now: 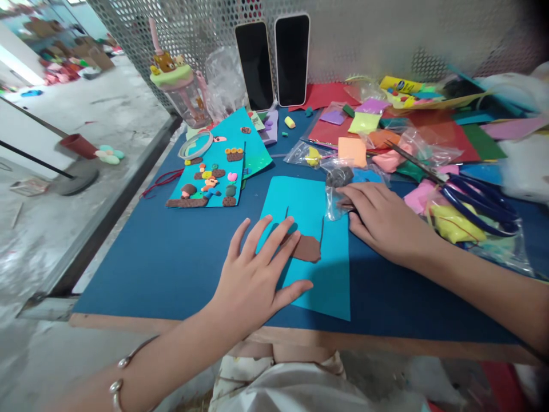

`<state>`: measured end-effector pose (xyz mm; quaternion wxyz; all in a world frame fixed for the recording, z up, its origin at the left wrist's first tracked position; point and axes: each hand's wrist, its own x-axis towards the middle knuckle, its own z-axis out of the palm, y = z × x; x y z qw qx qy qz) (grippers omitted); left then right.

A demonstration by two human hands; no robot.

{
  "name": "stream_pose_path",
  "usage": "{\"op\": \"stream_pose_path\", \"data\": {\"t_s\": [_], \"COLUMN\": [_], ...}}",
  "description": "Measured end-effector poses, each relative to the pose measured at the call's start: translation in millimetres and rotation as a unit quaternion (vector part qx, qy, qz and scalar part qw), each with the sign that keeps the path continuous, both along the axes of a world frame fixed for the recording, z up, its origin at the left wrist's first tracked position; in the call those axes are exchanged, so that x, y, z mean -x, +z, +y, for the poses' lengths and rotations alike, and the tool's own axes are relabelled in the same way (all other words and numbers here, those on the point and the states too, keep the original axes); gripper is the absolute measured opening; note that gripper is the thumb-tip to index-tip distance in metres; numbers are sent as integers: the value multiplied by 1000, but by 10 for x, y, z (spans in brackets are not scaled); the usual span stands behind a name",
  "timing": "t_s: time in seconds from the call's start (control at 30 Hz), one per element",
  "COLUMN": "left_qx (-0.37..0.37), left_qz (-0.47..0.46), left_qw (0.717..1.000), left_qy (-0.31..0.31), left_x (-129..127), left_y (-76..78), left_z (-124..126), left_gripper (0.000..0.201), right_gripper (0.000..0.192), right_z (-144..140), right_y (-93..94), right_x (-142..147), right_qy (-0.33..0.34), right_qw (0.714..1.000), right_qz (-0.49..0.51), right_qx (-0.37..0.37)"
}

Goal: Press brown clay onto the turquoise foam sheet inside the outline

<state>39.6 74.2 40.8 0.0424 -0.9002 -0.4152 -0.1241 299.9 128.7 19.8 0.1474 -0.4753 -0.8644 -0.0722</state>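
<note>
My left hand [257, 274] lies flat with fingers spread on a turquoise sheet [317, 269], its fingertips touching a flattened brown clay piece [306, 247] stuck on the sheet. My right hand [381, 220] rests palm down at the sheet's upper right corner, fingers on a clear plastic bag [337, 197] that holds dark grey clay [338, 175]. Whether it grips the bag is unclear.
A finished clay picture on a turquoise card [208, 180] lies to the left, with a tape ring [196, 143] and a pink bottle [182, 86] behind. Two phones [274, 60] lean on the mesh wall. Blue scissors [472, 197], bagged clay and coloured foam sheets crowd the right.
</note>
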Motion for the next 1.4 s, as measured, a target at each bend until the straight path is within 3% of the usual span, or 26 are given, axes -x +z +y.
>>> {"op": "stream_pose_path", "data": {"t_s": [0.2, 0.5, 0.7, 0.97, 1.13, 1.4], "left_qx": [-15, 87, 49, 5, 43, 15], "left_qz": [2, -37, -88, -16, -40, -47], "left_qw": [999, 995, 994, 998, 997, 998], "left_qy": [-30, -36, -31, -55, -40, -27], "left_x": [2, 4, 85, 27, 64, 84], "left_y": [-26, 15, 42, 8, 14, 10], "left_z": [10, 137, 186, 183, 191, 173], "left_gripper": [66, 59, 53, 52, 50, 47], "right_gripper": [41, 42, 41, 42, 43, 41], "right_z": [2, 6, 7, -1, 2, 5], "right_y": [2, 0, -3, -5, -5, -1], "right_x": [2, -5, -5, -4, -5, -5], "right_qy": [8, 11, 5, 6, 7, 9], "right_qw": [1000, 1000, 1000, 1000, 1000, 1000], "right_qz": [4, 7, 7, 6, 9, 6], "right_qx": [-10, -3, 3, -1, -2, -4]}}
